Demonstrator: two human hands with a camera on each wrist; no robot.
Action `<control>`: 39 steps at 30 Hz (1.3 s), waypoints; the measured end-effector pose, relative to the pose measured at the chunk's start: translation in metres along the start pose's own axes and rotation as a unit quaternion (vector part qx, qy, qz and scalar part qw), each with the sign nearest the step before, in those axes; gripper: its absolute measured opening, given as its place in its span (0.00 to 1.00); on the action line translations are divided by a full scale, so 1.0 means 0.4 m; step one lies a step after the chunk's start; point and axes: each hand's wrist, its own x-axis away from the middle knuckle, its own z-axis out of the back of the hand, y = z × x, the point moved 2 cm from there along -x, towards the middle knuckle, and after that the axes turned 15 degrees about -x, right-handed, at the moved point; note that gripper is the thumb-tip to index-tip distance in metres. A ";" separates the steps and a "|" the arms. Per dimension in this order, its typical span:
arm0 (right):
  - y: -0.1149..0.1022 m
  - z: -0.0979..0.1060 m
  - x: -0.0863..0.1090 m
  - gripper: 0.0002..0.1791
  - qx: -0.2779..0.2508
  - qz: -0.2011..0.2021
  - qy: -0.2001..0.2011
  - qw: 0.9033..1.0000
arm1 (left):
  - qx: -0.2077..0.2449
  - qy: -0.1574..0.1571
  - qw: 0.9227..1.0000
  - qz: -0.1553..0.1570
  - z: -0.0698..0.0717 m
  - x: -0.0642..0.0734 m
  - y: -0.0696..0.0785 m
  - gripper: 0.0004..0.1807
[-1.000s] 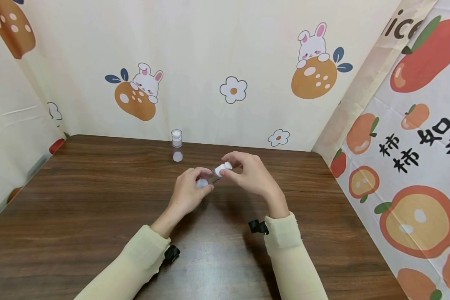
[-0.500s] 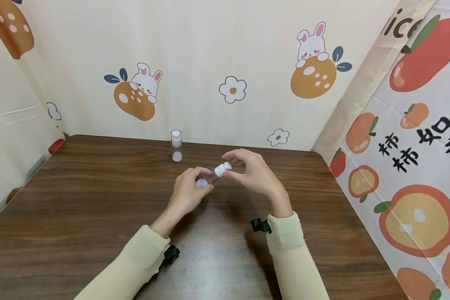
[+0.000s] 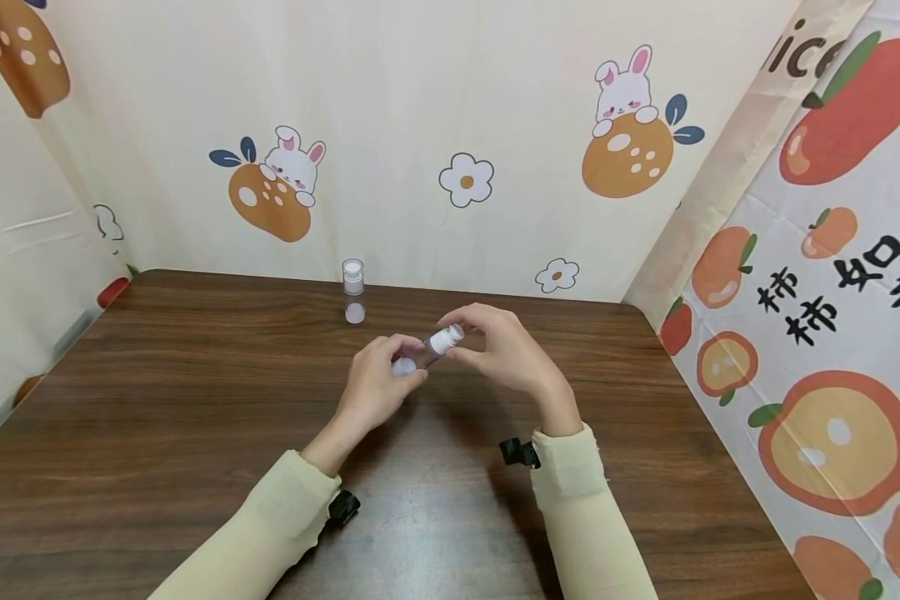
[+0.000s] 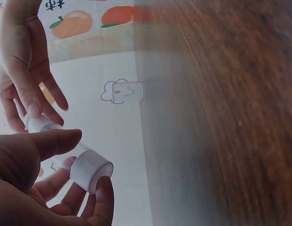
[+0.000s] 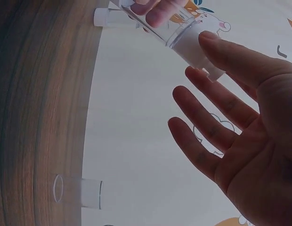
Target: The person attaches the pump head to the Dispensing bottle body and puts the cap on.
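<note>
A small clear pump bottle [image 3: 444, 339] with a white base and white top is tilted above the table, its top towards the upper right. My left hand [image 3: 378, 379] holds it around the lower part; in the left wrist view its fingers curl about the white base [image 4: 91, 169]. At the other end, my right hand [image 3: 501, 350] has thumb and index finger on either side of the white pump top [image 5: 193, 46]. The thumb touches it, while the other right fingers are spread away. Bottle contents cannot be made out.
A second, similar bottle [image 3: 354, 292] stands upright near the table's back edge, left of my hands. In the right wrist view a clear cap [image 5: 92, 193] stands on the table [image 5: 33, 117]. Printed curtains [image 3: 390, 100] rise behind the table and along its sides.
My right thumb and fingers spread off the pump top half a second ago, then closed in around it again. The left hand keeps its hold, with the bottle nearly still.
</note>
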 end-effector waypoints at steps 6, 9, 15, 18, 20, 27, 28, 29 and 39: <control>0.001 -0.008 -0.004 0.14 0.007 -0.002 -0.009 1.000 | 0.000 0.002 1.000 -0.003 0.000 -0.001 0.001 0.20; 0.000 -0.009 -0.005 0.12 0.012 -0.004 -0.009 1.000 | -0.001 0.003 1.000 -0.004 -0.001 -0.001 0.000 0.20; 0.001 -0.012 -0.006 0.10 0.015 -0.009 -0.004 1.000 | -0.003 0.001 1.000 -0.004 0.000 -0.001 0.000 0.20; 0.004 -0.014 -0.007 0.09 0.013 -0.017 0.000 1.000 | -0.004 0.000 1.000 -0.003 -0.001 -0.002 -0.001 0.20; 0.006 -0.016 -0.007 0.08 0.014 -0.022 0.003 1.000 | -0.004 0.001 1.000 -0.002 -0.001 -0.002 -0.001 0.20; 0.005 -0.018 -0.008 0.07 0.022 -0.045 0.018 0.999 | -0.006 0.002 1.000 -0.004 0.000 -0.001 0.000 0.20; 0.004 -0.019 -0.008 0.07 0.024 -0.047 0.020 0.998 | -0.005 0.002 1.000 -0.004 0.000 -0.001 0.001 0.20; 0.004 -0.019 -0.008 0.07 0.025 -0.048 0.022 0.998 | -0.004 0.002 1.000 -0.004 0.000 -0.001 0.001 0.20; 0.007 -0.014 -0.006 0.12 0.017 -0.057 0.029 0.998 | -0.004 0.001 1.000 -0.004 0.001 0.000 0.001 0.20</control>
